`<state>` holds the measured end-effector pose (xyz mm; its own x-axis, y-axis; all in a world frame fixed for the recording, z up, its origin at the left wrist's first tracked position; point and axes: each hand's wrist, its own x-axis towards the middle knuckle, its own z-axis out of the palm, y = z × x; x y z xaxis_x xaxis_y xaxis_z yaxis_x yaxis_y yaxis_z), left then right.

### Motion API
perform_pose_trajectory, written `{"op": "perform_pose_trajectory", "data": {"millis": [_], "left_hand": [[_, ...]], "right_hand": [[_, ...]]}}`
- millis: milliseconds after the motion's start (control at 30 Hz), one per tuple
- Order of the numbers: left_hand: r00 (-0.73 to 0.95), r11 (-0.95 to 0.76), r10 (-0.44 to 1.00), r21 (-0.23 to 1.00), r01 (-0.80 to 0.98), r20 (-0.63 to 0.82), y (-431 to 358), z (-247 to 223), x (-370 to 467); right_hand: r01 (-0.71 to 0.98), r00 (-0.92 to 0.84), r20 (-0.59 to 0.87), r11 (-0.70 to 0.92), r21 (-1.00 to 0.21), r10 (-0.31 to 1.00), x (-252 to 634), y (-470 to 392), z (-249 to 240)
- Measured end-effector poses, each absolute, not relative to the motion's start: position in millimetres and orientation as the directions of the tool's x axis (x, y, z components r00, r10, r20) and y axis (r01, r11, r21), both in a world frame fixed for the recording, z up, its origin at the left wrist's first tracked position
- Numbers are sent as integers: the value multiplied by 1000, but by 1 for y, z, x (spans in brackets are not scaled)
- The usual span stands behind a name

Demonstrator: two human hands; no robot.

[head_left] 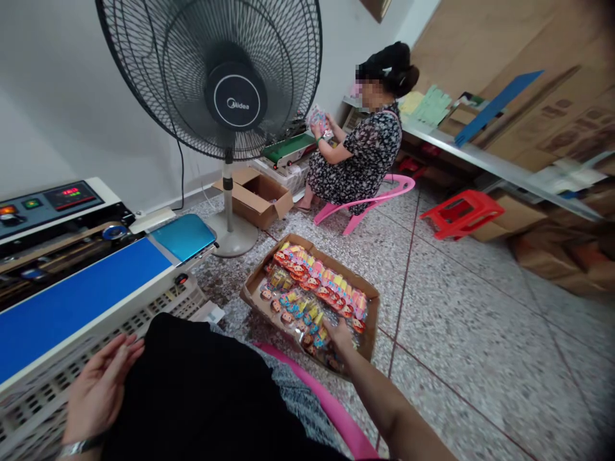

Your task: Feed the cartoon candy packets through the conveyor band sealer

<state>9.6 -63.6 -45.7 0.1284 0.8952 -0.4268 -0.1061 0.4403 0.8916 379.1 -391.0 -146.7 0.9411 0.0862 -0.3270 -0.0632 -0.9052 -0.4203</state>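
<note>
My right hand (340, 336) reaches down into a shallow cardboard box (372, 339) on the floor. Its fingers close around the edge of a clear plastic packet (319, 334) at the near end of a row; the fingertips are partly hidden. Packets with colourful cartoon figures fill the box in rows, among them a red and pink row (317, 282) along the far side. Beside my black-clothed lap, my left hand (103, 381) is held with thumb and fingers together and nothing visible in them.
A sealing machine with a blue belt (96, 301) stands at left above a white plastic crate (43, 410). Ahead are a floor fan (235, 102), an open carton (262, 198) and a seated person (360, 141) holding a packet. A red stool (461, 211) stands at right, near a long table (504, 169).
</note>
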Motion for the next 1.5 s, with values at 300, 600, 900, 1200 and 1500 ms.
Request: {"op": "perform_pose_trajectory", "data": {"millis": [300,600,900,1200,1500], "left_hand": [[149,442,893,892,-99,-426,-63,-45,9],[158,434,894,897,-81,-419,-62,-45,8],[520,-21,852,991,136,-53,-96,-1,81],[783,282,622,939,-196,-23,-81,31,84],[314,323,929,845,-426,-196,-63,-3,39]], "right_hand": [[-32,938,-336,-948,-316,80,376,-416,-126],[119,960,-166,-862,-493,227,362,-445,-84],[556,575,-32,-420,-717,817,364,-314,34],[580,-350,-12,206,-788,937,287,-115,91],[473,-483,64,322,-820,873,212,-17,66]]}}
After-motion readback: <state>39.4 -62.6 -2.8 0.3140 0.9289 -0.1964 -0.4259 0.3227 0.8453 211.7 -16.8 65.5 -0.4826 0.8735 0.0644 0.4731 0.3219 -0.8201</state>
